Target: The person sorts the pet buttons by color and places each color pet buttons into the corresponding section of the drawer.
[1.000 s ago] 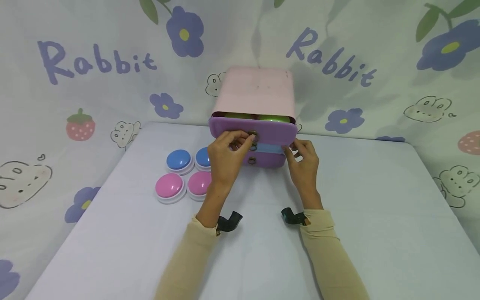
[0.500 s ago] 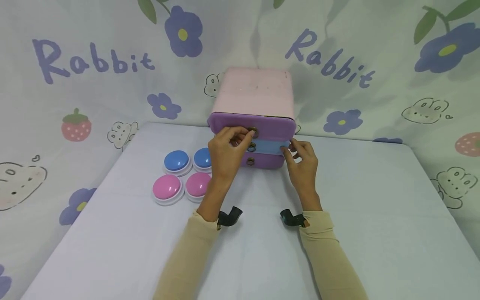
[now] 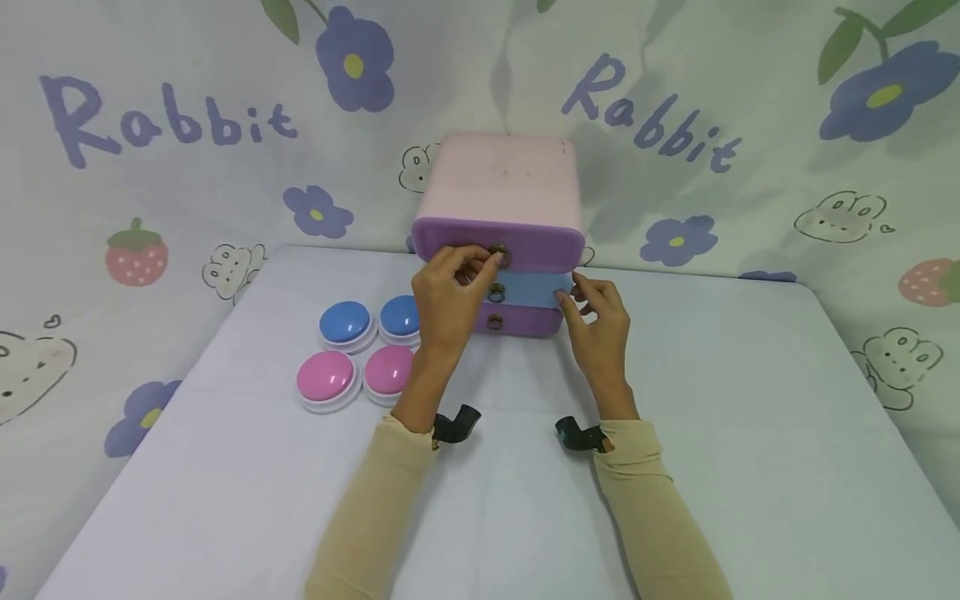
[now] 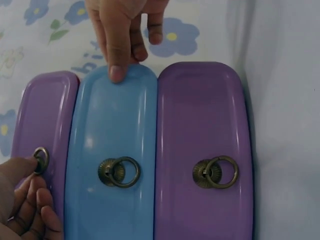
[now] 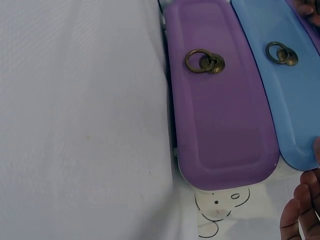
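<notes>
A pink drawer cabinet (image 3: 506, 179) stands at the back of the table, its drawer fronts facing me. My left hand (image 3: 447, 302) pinches the brass ring pull (image 4: 43, 159) of the top purple drawer (image 3: 546, 247), which sits flush with the cabinet. At the right end of the middle blue drawer (image 4: 114, 120), my right hand (image 3: 602, 327) holds the cabinet's edge, the thumb on the blue front and other fingers round the side. Below lies the bottom purple drawer (image 5: 225, 120), pushed in, its ring hanging free. The drawers' insides are hidden.
Left of the cabinet sit two blue-domed round buttons (image 3: 344, 322) and two pink-domed ones (image 3: 326, 375) with white bases; my left arm partly covers the nearer pair. A white cloth (image 3: 750, 433) covers the table. A patterned curtain (image 3: 660, 183) hangs close behind the cabinet.
The top drawer has slid back into the cabinet; the gap above it, where green round things showed, is gone. Both hands keep their hold. The head view has shifted slightly.
</notes>
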{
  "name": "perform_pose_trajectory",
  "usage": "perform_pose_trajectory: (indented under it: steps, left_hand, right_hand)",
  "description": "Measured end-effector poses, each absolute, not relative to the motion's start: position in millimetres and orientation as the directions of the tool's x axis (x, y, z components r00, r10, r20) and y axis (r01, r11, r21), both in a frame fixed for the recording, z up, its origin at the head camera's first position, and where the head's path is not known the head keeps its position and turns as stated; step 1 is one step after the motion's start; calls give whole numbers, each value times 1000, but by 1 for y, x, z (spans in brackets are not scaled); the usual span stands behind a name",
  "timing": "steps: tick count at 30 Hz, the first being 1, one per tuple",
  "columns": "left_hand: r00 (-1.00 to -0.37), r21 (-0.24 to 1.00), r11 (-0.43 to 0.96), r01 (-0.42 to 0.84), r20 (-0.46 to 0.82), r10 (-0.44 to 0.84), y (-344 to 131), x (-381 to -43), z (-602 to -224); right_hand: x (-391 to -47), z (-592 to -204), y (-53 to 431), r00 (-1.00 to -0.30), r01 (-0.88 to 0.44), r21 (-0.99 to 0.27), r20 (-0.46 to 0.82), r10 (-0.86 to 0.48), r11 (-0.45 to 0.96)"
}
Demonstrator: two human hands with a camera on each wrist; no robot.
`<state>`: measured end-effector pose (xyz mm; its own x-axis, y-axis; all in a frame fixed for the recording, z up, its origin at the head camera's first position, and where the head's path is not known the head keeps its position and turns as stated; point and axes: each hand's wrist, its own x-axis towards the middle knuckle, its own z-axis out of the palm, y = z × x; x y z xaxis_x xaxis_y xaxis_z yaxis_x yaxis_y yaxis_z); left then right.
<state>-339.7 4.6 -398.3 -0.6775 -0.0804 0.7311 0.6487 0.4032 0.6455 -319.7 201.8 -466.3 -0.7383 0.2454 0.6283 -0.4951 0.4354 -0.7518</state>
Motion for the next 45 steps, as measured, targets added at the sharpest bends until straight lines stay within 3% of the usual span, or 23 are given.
perform_pose_trajectory:
  steps: [8, 20, 30, 45]
  left_hand:
    - [-688, 651, 422, 631, 721, -82, -1, -337, -399]
    - [-751, 682, 433, 590, 661, -19, 4, -328, -418]
    - [-851, 737, 487, 470, 525, 27, 7, -327, -432]
    - [-890, 791, 471, 389, 455, -28, 0, -319, -437]
  right_hand:
    - [-319, -454, 202, -753, -475, -739, 622, 214, 478]
    - [-318, -407, 214, -728, -508, -722, 651, 213, 470]
    - [-325, -411, 217, -734, -505, -723, 647, 207, 471]
    - [-324, -422, 212, -715, -531, -692, 675, 179, 488]
